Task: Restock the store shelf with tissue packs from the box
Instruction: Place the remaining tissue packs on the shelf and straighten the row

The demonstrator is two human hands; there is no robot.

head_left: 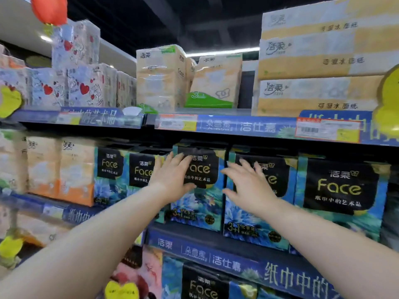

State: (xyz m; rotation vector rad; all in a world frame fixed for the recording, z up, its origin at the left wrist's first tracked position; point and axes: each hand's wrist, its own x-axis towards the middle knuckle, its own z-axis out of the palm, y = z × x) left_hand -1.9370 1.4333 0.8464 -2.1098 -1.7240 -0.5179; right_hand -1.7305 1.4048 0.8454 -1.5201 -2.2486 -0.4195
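Blue and black "Face" tissue packs stand in a row on the middle shelf [216,244]. My left hand [172,175] lies flat, fingers spread, against the front of one pack [198,203]. My right hand [248,182] rests flat and spread on the pack beside it [254,225]. Neither hand grips anything. Another pack of the same kind [341,190] stands to the right, and two more [112,173] to the left. The box is not in view.
Orange and cream tissue packs [62,169] fill the middle shelf's left end. The top shelf [237,126] holds heart-printed packs [75,83], cream packs [162,78] and stacked yellow boxes [313,61]. A lower shelf holds more Face packs [205,283]. Yellow price tags stick out.
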